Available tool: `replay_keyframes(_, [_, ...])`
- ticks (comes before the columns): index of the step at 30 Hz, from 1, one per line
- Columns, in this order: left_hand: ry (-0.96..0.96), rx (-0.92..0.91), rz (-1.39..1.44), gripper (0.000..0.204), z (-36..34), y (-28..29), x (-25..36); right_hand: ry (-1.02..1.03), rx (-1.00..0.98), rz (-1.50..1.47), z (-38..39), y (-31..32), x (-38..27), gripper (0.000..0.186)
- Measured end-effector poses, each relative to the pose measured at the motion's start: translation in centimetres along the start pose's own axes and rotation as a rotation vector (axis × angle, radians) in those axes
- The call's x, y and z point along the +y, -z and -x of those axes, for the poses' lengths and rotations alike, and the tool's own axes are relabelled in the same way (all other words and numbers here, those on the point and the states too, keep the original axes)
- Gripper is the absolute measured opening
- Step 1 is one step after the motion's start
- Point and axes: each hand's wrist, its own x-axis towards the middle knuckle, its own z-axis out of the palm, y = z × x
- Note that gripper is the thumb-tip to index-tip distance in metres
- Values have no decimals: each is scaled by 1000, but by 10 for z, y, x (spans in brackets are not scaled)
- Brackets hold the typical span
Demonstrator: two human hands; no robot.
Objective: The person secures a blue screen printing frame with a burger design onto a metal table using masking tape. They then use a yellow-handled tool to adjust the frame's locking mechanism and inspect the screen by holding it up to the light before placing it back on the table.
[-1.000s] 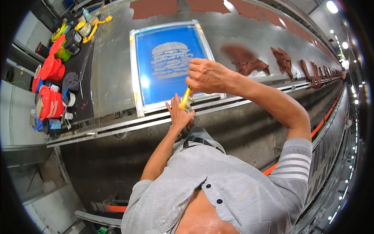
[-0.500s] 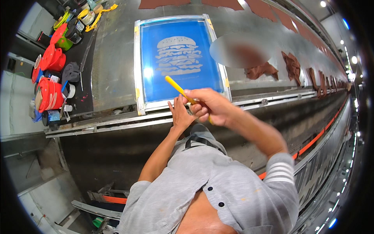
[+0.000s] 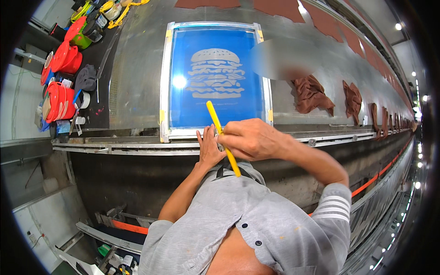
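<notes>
Now yellow stick steeper than before, fingers of right hand clamped on it; left hand grip: cannot tell.

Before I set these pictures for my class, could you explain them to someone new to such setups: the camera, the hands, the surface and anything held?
There is no robot here, just a person with two bare hands. The view comes from a wide fisheye camera worn on the head, looking down, so straight edges look bent. On the grey metal table lies a metal-framed blue panel with a pale burger picture. Crumpled brown cloths lie to its right; red tubs stand far left. The right hand grips a long yellow stick. The left hand is at the panel's near edge; whether it touches is hard to tell.
</notes>
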Motion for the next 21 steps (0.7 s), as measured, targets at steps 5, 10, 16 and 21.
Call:
replay_keyframes(5, [80,14,242,79,-5,56,39,341,-74,306,-25,29,7,22])
replay_keyframes(10, [-26,17,147,79,-4,33,19,437,2,202,-35,1,23,23])
replay_keyframes(16, [-20,153,19,97,3,-4,-2,265,158,335,-14,-10,16,41])
replay_keyframes(21, [25,192,135,104,2,0,3,34,129,316,-19,-15,-5,47])
